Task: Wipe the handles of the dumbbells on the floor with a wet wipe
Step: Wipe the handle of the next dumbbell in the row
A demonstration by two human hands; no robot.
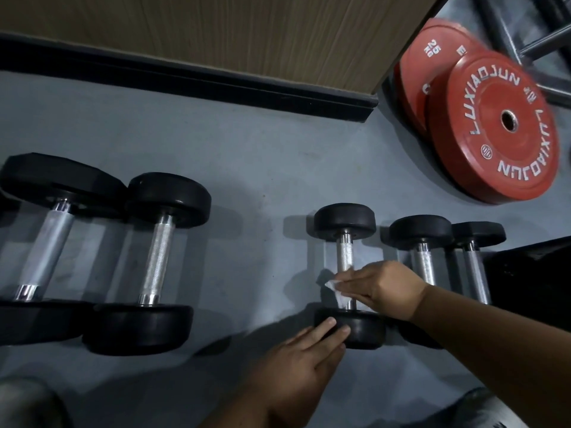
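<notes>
Several black dumbbells with knurled steel handles lie in a row on the grey floor. The middle dumbbell is small. My right hand holds a white wet wipe wrapped against the lower part of its handle. My left hand rests with straight fingers on that dumbbell's near head. Two larger dumbbells lie to the left, the nearer one's handle bare. Two more small dumbbells lie to the right, partly hidden by my right forearm.
Two red 25 kg weight plates lean at the back right beside a metal rack frame. A wood-panel wall with a black skirting board runs along the back. A dark object sits at the right edge.
</notes>
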